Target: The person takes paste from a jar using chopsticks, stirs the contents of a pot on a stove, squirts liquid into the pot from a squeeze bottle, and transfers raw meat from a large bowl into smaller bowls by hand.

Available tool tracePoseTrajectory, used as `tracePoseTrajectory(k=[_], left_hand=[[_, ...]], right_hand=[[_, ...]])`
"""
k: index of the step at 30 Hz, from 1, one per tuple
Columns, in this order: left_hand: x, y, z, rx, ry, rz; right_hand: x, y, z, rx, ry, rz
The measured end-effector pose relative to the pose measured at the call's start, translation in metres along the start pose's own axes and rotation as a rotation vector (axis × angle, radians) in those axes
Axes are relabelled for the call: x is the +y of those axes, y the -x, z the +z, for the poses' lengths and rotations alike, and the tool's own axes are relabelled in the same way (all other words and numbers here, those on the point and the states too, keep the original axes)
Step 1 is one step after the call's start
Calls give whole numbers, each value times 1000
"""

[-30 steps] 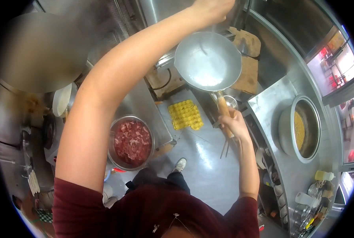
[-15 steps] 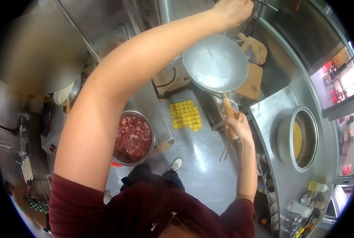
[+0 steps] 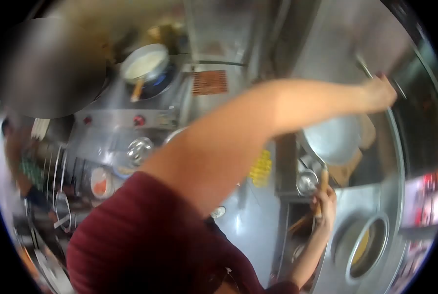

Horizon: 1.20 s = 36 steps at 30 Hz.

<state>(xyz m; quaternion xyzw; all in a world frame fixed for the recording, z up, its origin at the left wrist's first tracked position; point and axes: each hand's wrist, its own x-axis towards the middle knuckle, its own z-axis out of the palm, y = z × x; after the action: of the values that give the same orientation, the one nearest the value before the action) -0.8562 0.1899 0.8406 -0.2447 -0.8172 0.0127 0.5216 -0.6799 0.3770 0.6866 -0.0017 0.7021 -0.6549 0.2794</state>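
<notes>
A wide metal pan [image 3: 331, 139] hangs level over the right side, its wooden handle [image 3: 324, 177] gripped by my right hand [image 3: 325, 205]. Brown sticks [image 3: 301, 223] poke out beside that hand; whether it holds them too, I cannot tell. My left hand [image 3: 379, 93] reaches across at the upper right, past the pan's far edge. Its fingers are curled and blurred, close to a thin metal rod [image 3: 364, 66]; what they close on is unclear. A small metal container [image 3: 307, 182] sits just left of the handle.
A second pan [image 3: 145, 63] with pale contents stands over a blue flame. Also here are a large pot [image 3: 361, 247] with yellow contents, a yellow egg tray [image 3: 261, 169] on the floor, and a metal bowl [image 3: 139, 151]. Another person [image 3: 30, 166] is at the far left.
My view has swung left, bringing the lit stove into sight. The meat bowl has dropped behind my left arm. My right hand keeps its grip on the pan handle.
</notes>
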Motion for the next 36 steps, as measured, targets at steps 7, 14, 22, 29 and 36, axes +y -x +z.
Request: tracePoseTrajectory(k=[7, 14, 22, 29, 36], left_hand=[[-5, -4, 23, 141, -126, 38], [-29, -52, 51, -3, -43, -212], [-26, -8, -58, 41, 361, -195], [-52, 176, -270, -332, 695, -290], [-72, 408, -479, -357, 933, -1270]], right_hand=[[-1, -2, 3, -7, 52, -61], [-1, 7, 8, 22, 42, -58], [10, 45, 19, -25, 49, 8], [18, 97, 69, 6, 84, 61], [-11, 124, 192, -28, 114, 59]])
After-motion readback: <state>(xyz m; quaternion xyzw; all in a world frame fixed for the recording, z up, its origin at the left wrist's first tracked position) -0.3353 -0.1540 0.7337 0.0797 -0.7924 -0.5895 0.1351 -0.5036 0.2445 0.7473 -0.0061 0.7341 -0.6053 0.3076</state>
